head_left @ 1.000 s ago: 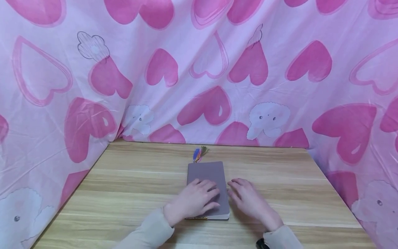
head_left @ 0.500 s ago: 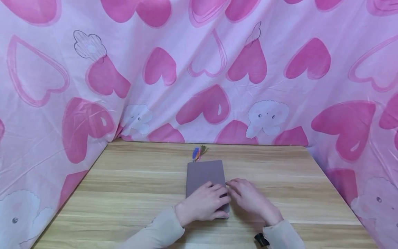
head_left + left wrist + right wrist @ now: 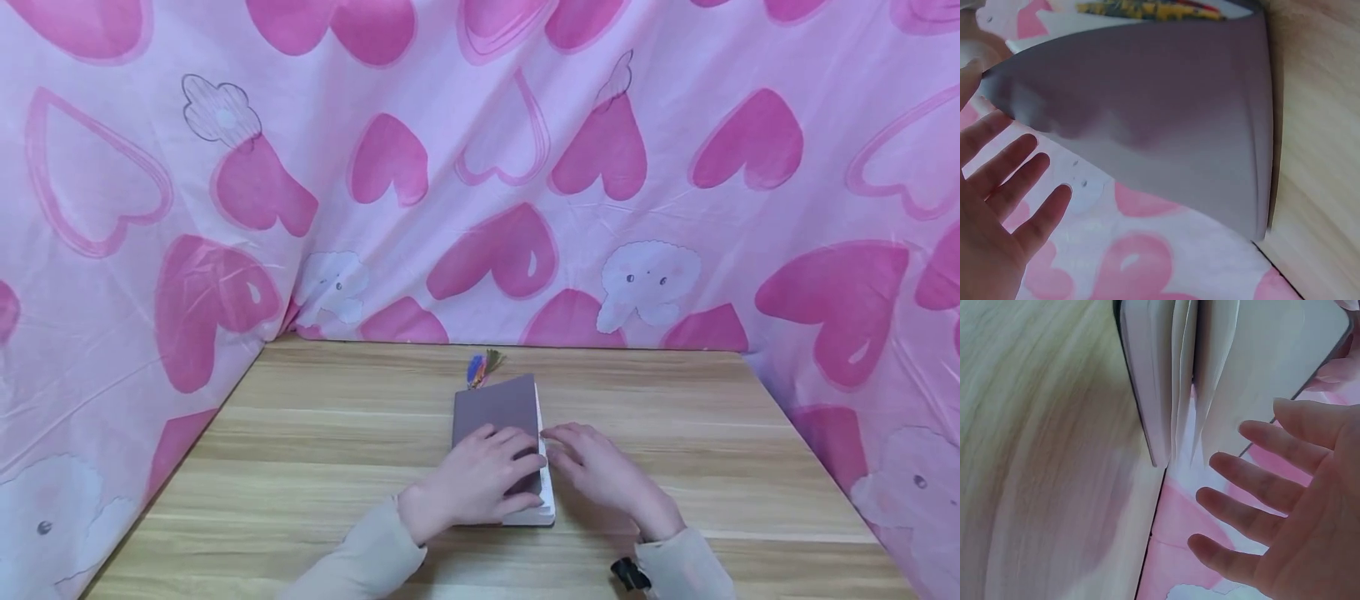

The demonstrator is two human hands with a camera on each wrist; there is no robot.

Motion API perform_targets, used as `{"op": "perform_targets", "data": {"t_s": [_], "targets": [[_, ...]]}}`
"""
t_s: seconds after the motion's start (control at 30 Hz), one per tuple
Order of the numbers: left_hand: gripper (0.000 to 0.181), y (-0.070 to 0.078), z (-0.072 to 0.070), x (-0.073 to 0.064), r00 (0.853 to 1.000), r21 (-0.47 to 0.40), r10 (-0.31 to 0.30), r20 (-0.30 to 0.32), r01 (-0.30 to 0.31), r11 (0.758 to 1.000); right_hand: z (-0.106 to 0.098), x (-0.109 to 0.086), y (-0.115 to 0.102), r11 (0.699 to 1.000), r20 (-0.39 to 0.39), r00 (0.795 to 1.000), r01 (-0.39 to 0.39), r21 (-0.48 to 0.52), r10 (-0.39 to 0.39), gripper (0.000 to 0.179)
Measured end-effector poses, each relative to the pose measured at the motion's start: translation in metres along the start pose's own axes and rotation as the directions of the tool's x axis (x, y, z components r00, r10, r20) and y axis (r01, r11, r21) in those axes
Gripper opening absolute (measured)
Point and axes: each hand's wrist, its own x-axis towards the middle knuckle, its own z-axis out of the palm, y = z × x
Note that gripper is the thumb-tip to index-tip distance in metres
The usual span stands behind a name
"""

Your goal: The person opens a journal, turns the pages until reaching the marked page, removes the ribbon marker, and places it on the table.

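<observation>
Against pink heart-print cloth [image 3: 487,192]: ease purple-grey notebook cover [image 3: 1141,94], pinched in left grip [image 3: 480,479], toward nine o'clock, with right grip [image 3: 597,471] wide.

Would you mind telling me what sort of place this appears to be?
Probably a small, curtained-off indoor workspace: pink fabric printed with hearts hangs along three sides of a pale wood-grain tabletop, where a rectangular grey-purple notebook lies partly opened.
</observation>
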Motion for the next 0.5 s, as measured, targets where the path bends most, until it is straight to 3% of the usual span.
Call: {"op": "perform_targets", "data": {"t_s": [0.3, 0.5], "targets": [[0.035, -0.007, -0.021, -0.016, 0.992, -0.093, -0.111, -0.058, 0.106, 0.99, 0.0, 0.004, -0.004, 0.999, -0.005, 0.999, -0.036, 0.036, 0.036, 0.033], [0.035, -0.01, -0.032, -0.032, 0.966, -0.191, -0.248, -0.072, 0.231, 0.954, 0.002, 0.006, -0.006, 0.998, 0.011, 0.998, -0.057, 0.038, 0.056, 0.037]]}}
